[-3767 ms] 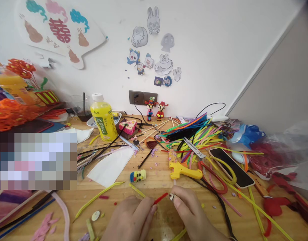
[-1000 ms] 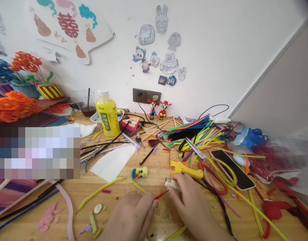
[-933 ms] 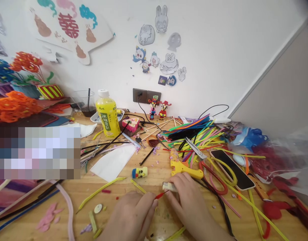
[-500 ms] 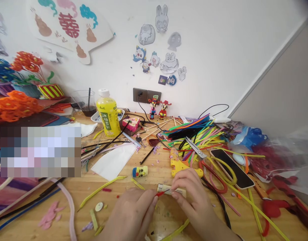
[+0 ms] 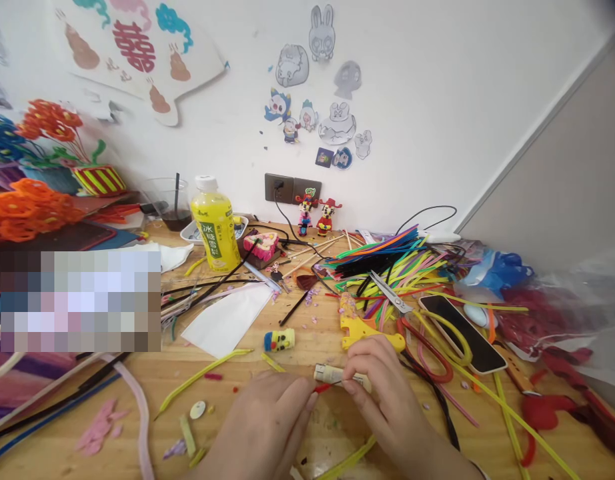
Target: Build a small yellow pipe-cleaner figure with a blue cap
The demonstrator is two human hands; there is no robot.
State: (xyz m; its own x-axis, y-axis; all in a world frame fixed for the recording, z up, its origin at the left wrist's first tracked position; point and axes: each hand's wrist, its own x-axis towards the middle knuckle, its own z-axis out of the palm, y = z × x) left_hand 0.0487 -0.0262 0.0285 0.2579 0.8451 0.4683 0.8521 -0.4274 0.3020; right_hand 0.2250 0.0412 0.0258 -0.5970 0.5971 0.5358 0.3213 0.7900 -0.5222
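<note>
A pale paper-wrapped roll (image 5: 337, 375) is being gripped sideways by the right hand (image 5: 382, 393) over the desk (image 5: 307, 443), just in front of a yellow glue gun (image 5: 362, 335). A red pipe cleaner (image 5: 323, 388) is being pinched by the left hand (image 5: 260, 427) and pressed against the roll's end. Earlier, that pipe cleaner was being held apart from a smaller, barely unwrapped piece.
</note>
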